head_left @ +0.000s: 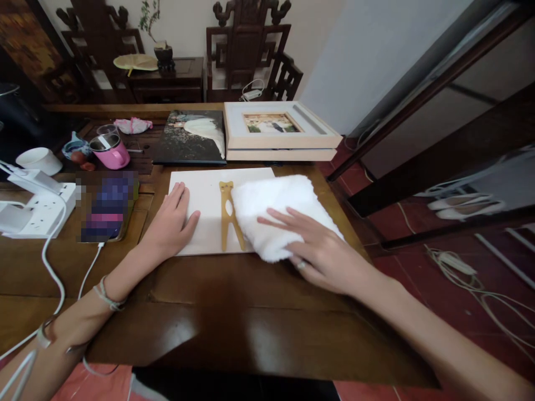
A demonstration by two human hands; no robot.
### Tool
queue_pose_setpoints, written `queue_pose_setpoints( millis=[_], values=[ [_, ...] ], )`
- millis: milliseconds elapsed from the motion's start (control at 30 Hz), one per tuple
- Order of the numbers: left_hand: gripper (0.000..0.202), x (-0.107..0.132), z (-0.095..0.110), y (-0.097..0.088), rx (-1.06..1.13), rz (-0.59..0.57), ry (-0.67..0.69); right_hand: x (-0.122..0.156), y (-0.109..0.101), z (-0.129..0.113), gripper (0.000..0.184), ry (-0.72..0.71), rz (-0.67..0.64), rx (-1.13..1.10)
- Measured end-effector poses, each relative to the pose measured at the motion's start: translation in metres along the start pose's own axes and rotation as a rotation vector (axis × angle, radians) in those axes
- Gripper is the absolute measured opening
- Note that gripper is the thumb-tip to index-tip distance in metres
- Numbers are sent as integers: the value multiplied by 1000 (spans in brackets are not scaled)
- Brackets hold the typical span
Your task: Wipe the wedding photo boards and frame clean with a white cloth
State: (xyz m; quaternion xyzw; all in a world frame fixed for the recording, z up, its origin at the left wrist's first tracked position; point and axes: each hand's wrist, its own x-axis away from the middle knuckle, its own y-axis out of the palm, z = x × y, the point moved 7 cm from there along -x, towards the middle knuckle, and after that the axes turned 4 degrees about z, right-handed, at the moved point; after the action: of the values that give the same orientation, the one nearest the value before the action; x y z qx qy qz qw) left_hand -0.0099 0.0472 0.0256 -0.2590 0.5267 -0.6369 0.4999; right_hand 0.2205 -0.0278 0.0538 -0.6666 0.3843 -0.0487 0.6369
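My left hand [178,220] lies flat on the left part of a white board [200,189], its fingers stretched out. My right hand [317,245] is on a white fluffy cloth [276,192], with some fingers spread over the top and others bent at its near edge. The cloth covers the board's right side and reaches past it onto the table. Between my hands is a flat golden-brown figure [226,211] with an animal's head and two long legs. Whether it is loose or part of the board, I cannot tell.
Behind the board are a dark photo panel [192,136] and a pale wooden photo frame [282,131]. To the left are a phone [108,206] on a charging cable, a white power strip [45,211], and a pink mug [111,151]. The table's right edge drops to a red floor.
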Motion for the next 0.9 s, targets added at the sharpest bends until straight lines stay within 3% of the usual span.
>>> queue_pose_setpoints(
  millis=[100,200,300,433,533,667,767,900],
  values=[
    [61,4,1,3,5,6,2,-8,5,33,25,99,64,48],
    [60,6,2,4,13,16,7,-11,11,43,29,214,110,108],
    [60,3,3,3,13,11,8,-7,14,18,30,251,89,128],
    [60,-5,2,2,11,20,7,8,5,-39,27,152,109,67],
    [60,-9,-1,4,7,18,9,17,-3,-57,26,90,68,10],
    [58,-10,-3,3,17,37,22,14,-11,-37,28,8,-30,-87],
    [59,-9,-2,3,16,36,22,5,-16,-5,28,-18,18,-94],
    [60,-4,2,5,4,17,6,-7,-3,34,26,58,46,18]
  ],
)
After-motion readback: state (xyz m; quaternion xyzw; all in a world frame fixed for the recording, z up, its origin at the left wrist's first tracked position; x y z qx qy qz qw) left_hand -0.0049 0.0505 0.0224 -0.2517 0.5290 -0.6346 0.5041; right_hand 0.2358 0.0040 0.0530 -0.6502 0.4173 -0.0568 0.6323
